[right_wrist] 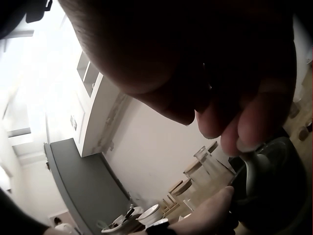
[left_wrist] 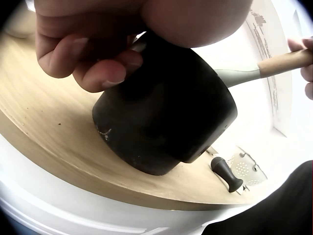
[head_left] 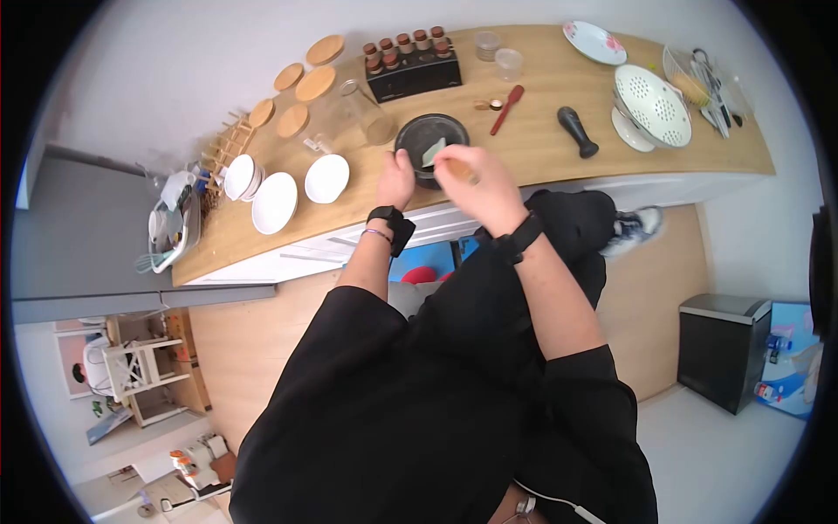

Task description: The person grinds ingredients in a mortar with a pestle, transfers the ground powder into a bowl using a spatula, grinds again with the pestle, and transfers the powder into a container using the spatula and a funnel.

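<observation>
A dark mortar-like bowl [head_left: 429,131] stands near the counter's front edge; its black outer wall [left_wrist: 161,107] fills the middle of the left wrist view. My left hand [head_left: 397,180] grips its left rim, thumb up. My right hand [head_left: 482,188] is over the bowl's right side, fingers curled round the wooden handle [left_wrist: 286,62] of a pale green spatula. The spatula's head [head_left: 433,153] is inside the bowl, and its neck [left_wrist: 239,76] crosses the rim. What the bowl contains cannot be made out.
White bowls [head_left: 327,179] and a glass jar [head_left: 368,113] stand to the left. Behind is a black spice rack [head_left: 413,77]. On the right lie a red spatula [head_left: 507,110], a black pestle-like tool [head_left: 577,132], a white colander [head_left: 650,106] and a floral plate [head_left: 594,43].
</observation>
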### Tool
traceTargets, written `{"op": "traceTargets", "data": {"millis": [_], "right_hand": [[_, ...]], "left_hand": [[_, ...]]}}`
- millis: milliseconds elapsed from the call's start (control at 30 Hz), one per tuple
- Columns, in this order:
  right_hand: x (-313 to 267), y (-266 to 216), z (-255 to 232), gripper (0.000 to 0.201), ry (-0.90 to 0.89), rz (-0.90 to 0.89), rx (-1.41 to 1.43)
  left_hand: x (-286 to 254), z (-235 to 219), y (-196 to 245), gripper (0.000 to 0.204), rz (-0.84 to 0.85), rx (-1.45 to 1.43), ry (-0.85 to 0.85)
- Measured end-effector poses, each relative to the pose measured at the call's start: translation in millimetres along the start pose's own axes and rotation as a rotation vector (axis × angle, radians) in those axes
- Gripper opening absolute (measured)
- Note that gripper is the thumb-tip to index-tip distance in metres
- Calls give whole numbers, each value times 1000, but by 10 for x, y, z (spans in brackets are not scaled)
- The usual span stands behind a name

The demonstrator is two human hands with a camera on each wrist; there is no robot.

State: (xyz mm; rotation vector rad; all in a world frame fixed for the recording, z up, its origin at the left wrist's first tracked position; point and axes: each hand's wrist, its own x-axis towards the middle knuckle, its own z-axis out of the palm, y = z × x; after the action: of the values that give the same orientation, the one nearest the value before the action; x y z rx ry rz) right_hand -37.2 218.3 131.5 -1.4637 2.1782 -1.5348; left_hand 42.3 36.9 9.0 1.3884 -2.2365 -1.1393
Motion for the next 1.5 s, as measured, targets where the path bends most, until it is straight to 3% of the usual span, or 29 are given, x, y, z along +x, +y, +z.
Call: {"op": "traceTargets", "data": {"millis": [67,233,300,367,433,467,833,1067,1133,1233,1500], "right_hand": [[188,-98,74,19,-34,292,70],[388,-178,294,16,-23,305,-90],[355,-225,356,21,10,467,73],[387,-266,321,22,-10,451,-4],[416,-289,271,22,10,673,116],[411,-311,222,21,0,687,127],[284,-372,184,20,37,628,146],[555,101,-303,19,-78,679,269],[568,190,-369,18,-83,542,216],[602,312,-430,16,-88,466,188],[601,517,-459,12,-96,476,292]], "left_hand": [[23,-32,-37,51,113,-37,23],[59,-178,19,50,105,-30,-60],[-14,-240,23,51,38,-11,-135],[25,-191,-45,51,65,-42,-139],[22,-252,-34,47,62,-91,-163],[10,-283,-35,49,84,-54,-183],[101,-189,-74,53,168,33,-179],[114,-197,-30,45,182,86,-114],[98,-216,-7,42,205,102,-131],[89,-219,73,42,164,75,-155],[51,-140,102,41,77,111,-118]]}}
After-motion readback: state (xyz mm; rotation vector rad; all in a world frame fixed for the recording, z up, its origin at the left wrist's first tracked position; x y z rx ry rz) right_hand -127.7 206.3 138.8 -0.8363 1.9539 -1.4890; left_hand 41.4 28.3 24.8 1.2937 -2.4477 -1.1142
